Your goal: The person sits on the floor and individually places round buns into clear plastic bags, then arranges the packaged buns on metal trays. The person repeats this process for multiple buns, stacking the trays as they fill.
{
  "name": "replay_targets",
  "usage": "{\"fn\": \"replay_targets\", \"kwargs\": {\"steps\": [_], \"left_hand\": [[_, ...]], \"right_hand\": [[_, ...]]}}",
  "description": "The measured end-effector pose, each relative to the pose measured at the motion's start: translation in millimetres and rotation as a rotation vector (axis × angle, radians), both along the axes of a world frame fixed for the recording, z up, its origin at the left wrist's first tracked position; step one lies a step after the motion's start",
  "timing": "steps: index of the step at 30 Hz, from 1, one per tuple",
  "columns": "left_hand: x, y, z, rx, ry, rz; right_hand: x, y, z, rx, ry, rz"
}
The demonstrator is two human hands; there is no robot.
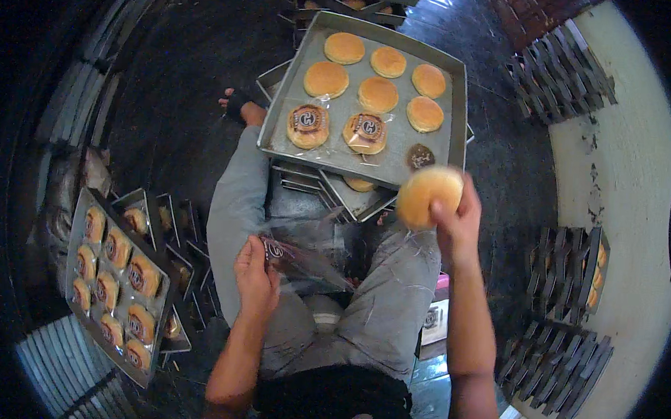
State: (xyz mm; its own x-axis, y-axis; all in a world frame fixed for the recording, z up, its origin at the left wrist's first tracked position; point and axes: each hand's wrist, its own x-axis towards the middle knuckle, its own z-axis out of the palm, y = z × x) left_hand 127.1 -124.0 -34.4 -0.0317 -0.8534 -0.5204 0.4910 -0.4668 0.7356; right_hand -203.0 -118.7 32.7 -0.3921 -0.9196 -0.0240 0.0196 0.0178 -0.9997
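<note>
My right hand [460, 219] grips a round golden bun [430, 197] with the thumb on its face, just over the near right corner of a metal baking tray [457, 103]. A clear plastic bag [306, 261] with dark print hangs from the fingers of my left hand [258, 273], above my lap. On the tray several bare buns [326, 80] lie in rows. Two bagged buns [308, 126] with printed wrappers rest at its near left. A dark round patch [420, 156] marks the tray beside the held bun.
Crosswise stacked trays [341, 196] stand beneath the tray. At the left, another tray [163, 292] of bagged buns tops a stack. More stacked trays [560, 273] line the wall at the right. A box [434, 324] with printed material sits by my right leg.
</note>
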Motion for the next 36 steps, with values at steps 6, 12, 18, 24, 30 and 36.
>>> {"fn": "replay_targets", "kwargs": {"steps": [6, 12, 18, 24, 30, 36], "left_hand": [[0, -3, 13, -0.153, -0.252, -0.104], [-9, 16, 33, -0.408, -0.456, -0.411], [-8, 24, 48, -0.435, -0.44, -0.446], [-9, 30, 71, -0.428, -0.452, -0.443], [-10, 32, 70, -0.551, -0.604, -0.484], [-59, 63, 85, -0.432, 0.625, -0.368]], "right_hand": [[88, 95, 0, 0.12, -0.687, -0.039], [79, 118, 19, 0.257, -0.633, 0.176], [87, 140, 36, 0.213, -0.95, -0.052], [92, 151, 38, 0.187, -0.94, 0.023], [108, 160, 52, 0.162, -0.667, -0.061], [127, 137, 69, -0.371, 0.684, 0.314]]}}
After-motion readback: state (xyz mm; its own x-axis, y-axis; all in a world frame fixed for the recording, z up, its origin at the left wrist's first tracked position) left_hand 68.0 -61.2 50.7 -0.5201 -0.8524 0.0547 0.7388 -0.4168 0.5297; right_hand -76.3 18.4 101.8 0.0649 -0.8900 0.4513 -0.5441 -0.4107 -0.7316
